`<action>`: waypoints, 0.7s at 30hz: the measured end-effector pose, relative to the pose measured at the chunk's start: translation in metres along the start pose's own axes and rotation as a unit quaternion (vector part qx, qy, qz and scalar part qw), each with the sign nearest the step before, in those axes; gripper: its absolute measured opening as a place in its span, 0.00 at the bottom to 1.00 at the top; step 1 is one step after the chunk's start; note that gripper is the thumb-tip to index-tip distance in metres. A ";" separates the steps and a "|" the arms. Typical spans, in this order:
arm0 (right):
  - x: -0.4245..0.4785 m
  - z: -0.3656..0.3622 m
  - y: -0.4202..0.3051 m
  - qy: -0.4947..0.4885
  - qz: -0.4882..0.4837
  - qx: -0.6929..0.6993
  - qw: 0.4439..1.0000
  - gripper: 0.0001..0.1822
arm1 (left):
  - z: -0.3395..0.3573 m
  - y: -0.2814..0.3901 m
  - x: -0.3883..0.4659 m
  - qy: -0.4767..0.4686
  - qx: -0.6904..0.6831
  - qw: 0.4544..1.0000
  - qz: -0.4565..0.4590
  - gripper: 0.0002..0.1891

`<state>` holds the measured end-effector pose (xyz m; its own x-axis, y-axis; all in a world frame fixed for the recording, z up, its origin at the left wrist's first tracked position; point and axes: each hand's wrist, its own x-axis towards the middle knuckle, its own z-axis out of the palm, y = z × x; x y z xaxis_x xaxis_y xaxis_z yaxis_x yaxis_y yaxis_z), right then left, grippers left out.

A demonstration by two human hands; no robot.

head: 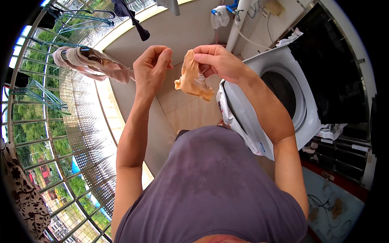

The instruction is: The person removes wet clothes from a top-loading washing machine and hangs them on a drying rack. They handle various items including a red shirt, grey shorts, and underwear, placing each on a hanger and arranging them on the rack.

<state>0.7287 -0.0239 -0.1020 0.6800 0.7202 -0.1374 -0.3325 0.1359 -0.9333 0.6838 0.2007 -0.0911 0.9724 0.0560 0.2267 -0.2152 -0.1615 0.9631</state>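
Note:
My right hand (217, 60) pinches the top edge of a small, crumpled orange cloth item (194, 77) between thumb and fingers. The item hangs down in front of me and bears a pale print. To its left, my left hand (156, 65) is raised with thumb and fingertips pressed together and the other fingers curled. It does not touch the orange item, and nothing is visible in it. Below my right forearm stands a top-loading washing machine (304, 133), its round drum opening (278, 88) partly hidden by the arm.
At the left, beige and pink garments (97, 63) and hangers (45, 94) hang beside a metal window grille (48, 133). A dark garment (133, 19) hangs overhead. Blue-handled taps and a white pipe (240, 24) are on the far wall. A printed cover (226, 112) lines the washer's side.

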 end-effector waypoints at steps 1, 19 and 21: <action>0.002 0.003 0.000 0.008 -0.016 0.029 0.999 0.15 | 0.006 0.002 -0.010 -0.019 0.001 1.000 -0.013 0.11; 0.018 -0.049 0.057 0.306 -0.217 -0.447 0.812 0.16 | 0.024 0.040 0.040 -0.072 -0.075 0.994 0.016 0.07; 0.021 -0.060 0.076 0.305 -0.146 -0.536 0.773 0.15 | 0.019 0.060 0.046 -0.048 -0.134 0.990 -0.021 0.06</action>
<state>0.7568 -0.0396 -0.1954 0.9142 0.2651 0.3064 0.4043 -0.6460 -0.6475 0.7171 0.1745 -0.0259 0.9824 -0.0396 0.1824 -0.1774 0.1070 0.9783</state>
